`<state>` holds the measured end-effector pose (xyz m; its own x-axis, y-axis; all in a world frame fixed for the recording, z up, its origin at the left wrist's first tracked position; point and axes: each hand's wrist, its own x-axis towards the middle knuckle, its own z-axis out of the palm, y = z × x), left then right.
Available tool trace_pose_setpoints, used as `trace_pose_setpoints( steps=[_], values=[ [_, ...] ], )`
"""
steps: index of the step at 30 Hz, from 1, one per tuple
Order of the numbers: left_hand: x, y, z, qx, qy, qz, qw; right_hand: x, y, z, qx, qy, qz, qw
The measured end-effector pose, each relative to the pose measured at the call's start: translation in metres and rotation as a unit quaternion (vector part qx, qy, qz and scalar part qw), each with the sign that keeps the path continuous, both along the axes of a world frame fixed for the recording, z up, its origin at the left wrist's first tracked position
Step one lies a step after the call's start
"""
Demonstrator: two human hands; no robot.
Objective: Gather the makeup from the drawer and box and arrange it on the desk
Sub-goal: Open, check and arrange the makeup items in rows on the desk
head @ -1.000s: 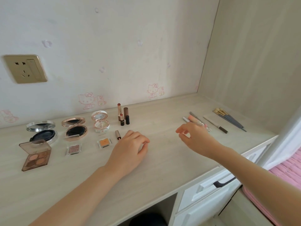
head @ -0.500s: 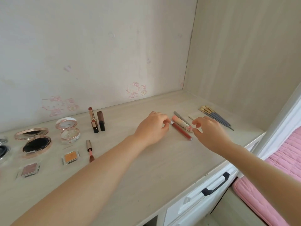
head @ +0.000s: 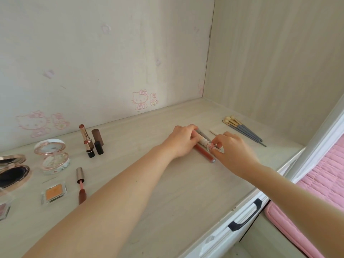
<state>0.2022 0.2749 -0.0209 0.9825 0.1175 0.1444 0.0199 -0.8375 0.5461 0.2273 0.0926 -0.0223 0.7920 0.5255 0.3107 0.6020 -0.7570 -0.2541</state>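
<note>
Your left hand (head: 183,140) has its fingers curled on the far end of the patterned tube (head: 203,143), and your right hand (head: 230,148) pinches the near end. The tube lies on the desk (head: 167,192), long axis roughly 10 to 4 o'clock, with the red gloss tube (head: 204,154) right alongside at 7. Both hands are on it, so I'd move it along that line.

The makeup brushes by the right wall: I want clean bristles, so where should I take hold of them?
Grip the brushes by their grey handles, from above at the end nearer the front edge of the desk. They lie flat, side by side, pale bristles pointing toward the back wall, so fingers stay clear of them.
</note>
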Motion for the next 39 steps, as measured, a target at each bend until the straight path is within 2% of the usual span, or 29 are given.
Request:
trace_pose_setpoints(
  steps=[11, 21, 27, 34, 39],
  values=[
    [-0.020, 0.010, 0.009, -0.006, -0.131, 0.011, 0.991, -0.012, 0.003, 0.013, 0.113, -0.003, 0.024, 0.993],
    [-0.086, 0.031, 0.035, -0.056, -0.246, 0.036, 0.967, -0.057, 0.022, 0.032, 0.204, 0.040, 0.075, 0.975],
    [-0.146, 0.049, 0.042, -0.071, -0.243, 0.043, 0.966, -0.096, 0.037, 0.044, 0.239, 0.136, 0.105, 0.956],
    [-0.217, 0.072, 0.040, -0.070, -0.183, 0.068, 0.978, -0.136, 0.057, 0.050, 0.281, 0.230, 0.164, 0.917],
    [-0.265, 0.083, 0.038, -0.083, -0.148, 0.088, 0.981, -0.164, 0.079, 0.057, 0.311, 0.320, 0.210, 0.870]
  ],
)
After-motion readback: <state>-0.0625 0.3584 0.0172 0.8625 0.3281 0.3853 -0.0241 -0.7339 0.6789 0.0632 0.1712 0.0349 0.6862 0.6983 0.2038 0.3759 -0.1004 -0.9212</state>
